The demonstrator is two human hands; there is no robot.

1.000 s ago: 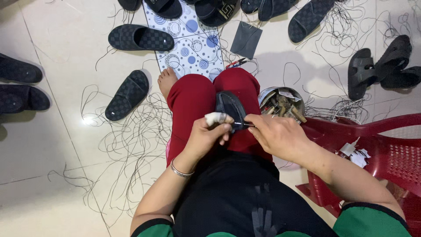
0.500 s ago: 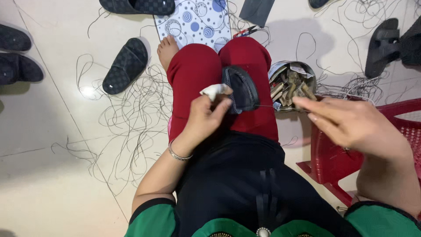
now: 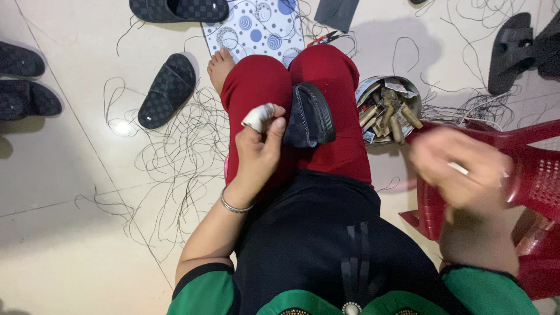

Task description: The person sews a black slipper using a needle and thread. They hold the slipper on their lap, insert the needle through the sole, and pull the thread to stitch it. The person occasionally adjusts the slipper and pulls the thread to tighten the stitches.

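Observation:
A dark slipper upper (image 3: 309, 116) lies on my lap between my red-trousered knees. My left hand (image 3: 259, 154) grips its left edge, thumb on top; the forefinger is wrapped in white tape (image 3: 258, 116). My right hand (image 3: 461, 172) is raised off to the right, well away from the slipper and blurred by motion. Its fingers are pinched on a thin pale tool (image 3: 458, 168); I cannot make out any thread running from it.
A metal bowl (image 3: 388, 108) of wooden-handled tools stands by my right knee. A red plastic chair (image 3: 531, 175) is at the right. Black slippers (image 3: 169, 90) and sandals (image 3: 513, 52) lie about, with loose black threads (image 3: 175, 157), a patterned mat (image 3: 256, 26) and red-handled scissors (image 3: 324, 39).
My right hand left the slipper and swung out to the right and up, fingers pinched. My left hand kept its hold on the slipper. The camera tilted down.

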